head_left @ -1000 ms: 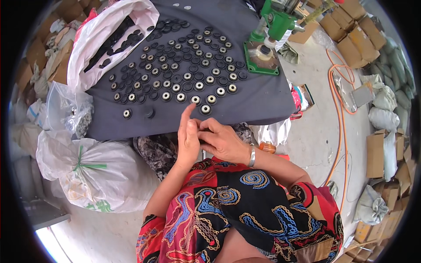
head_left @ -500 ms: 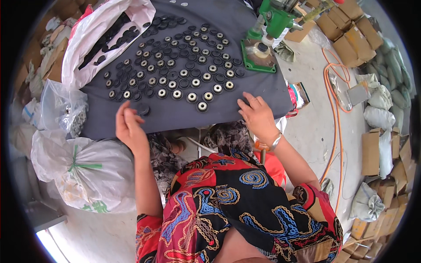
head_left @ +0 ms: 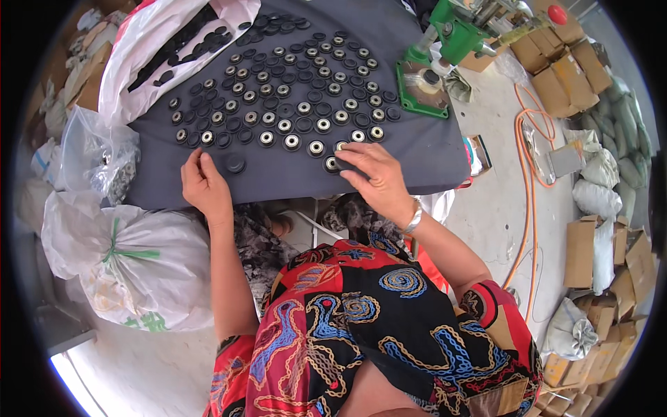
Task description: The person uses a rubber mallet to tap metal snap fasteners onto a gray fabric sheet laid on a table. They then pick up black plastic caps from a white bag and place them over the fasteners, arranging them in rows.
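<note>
Bright Metal, Dull Cloth, Crinkled Plastic

The small bearings point(head_left: 323, 125) have shiny, silvery metal faces, while the black discs point(head_left: 236, 163) look matt, like plastic or rubber. Beneath them the grey table cover point(head_left: 285, 182) is dull, smooth cloth. Glossy green paint coats the metal press point(head_left: 455, 38), topped by a shiny red knob point(head_left: 557, 14). The clear bag point(head_left: 94, 149) is glossy, wrinkled plastic; the white sack point(head_left: 156, 278) is creased, thin and faintly sheeny. A polished metal bracelet point(head_left: 415, 217) gleams. Cardboard boxes point(head_left: 580, 254) look matt, the orange hose point(head_left: 522, 149) smooth, the floor point(head_left: 486, 222) like dull concrete.
</note>
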Available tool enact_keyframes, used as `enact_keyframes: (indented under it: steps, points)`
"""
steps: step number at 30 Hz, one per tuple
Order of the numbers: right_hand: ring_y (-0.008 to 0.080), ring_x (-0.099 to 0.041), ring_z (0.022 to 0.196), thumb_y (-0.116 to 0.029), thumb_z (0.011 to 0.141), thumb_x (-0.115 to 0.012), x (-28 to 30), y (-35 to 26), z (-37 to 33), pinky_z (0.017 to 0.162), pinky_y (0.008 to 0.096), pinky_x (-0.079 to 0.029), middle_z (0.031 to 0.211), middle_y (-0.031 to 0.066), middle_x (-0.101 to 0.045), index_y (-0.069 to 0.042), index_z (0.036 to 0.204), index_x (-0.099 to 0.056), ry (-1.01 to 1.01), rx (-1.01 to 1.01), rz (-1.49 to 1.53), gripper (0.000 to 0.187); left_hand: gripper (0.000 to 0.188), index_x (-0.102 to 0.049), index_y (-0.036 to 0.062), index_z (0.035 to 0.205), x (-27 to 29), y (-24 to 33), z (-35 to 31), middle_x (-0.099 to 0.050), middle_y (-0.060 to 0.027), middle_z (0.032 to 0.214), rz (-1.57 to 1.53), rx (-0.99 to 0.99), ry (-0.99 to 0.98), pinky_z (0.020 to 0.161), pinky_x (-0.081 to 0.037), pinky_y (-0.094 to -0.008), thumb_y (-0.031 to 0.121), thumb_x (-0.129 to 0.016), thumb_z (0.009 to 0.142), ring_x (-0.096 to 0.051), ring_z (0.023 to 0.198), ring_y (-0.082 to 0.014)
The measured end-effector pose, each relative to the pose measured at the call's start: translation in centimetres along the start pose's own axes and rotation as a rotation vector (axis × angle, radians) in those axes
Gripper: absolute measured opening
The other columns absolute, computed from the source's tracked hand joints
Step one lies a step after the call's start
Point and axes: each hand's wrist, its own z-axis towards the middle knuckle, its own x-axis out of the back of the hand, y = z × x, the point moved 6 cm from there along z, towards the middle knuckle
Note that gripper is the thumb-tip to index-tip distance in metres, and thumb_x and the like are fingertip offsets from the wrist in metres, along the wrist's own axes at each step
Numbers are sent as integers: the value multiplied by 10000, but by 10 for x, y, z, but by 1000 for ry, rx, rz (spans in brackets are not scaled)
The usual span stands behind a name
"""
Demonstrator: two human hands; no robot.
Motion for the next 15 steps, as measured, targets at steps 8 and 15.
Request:
enact_keyframes:
  steps: [8,15]
  points:
    - [238,-564,798,-101,705,-752,-29,-8,-5,732,348,-465,1111,67,-658,-89,1098,-669,-1,141,-373,402,161,-668,12,996,3,-1,-2,-600,-77,788,51,38,-27,590,-469,-322,127,-609,899,-574,637,-196]
    - [226,-552,866,-120,762,-613,-45,-10,-15,776,379,-412,1203,156,-604,-5,1184,-600,-45,362,-575,437,154,-668,13,981,1,5,-3,-591,-81,774,70,17,-21,566,-467,-334,126,-612,893,-576,616,-205]
